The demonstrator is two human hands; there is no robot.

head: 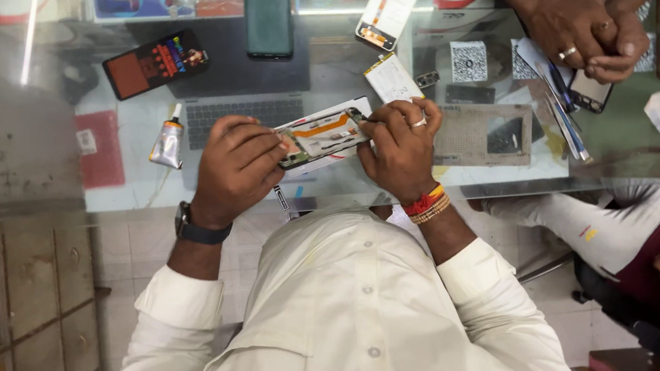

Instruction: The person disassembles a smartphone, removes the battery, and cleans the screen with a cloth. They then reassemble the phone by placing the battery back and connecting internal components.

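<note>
Head view: opened phone at centre above glass tabletop. Left hand fingers closed on its seven-o'clock end; right hand pinches one-o'clock edge. Best kept steady, pressure light.

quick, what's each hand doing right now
Left hand: closed on the near end of the opened phone, steadying it.
Right hand: fingers pinched at the phone's far end; a tool cannot be told.
</note>
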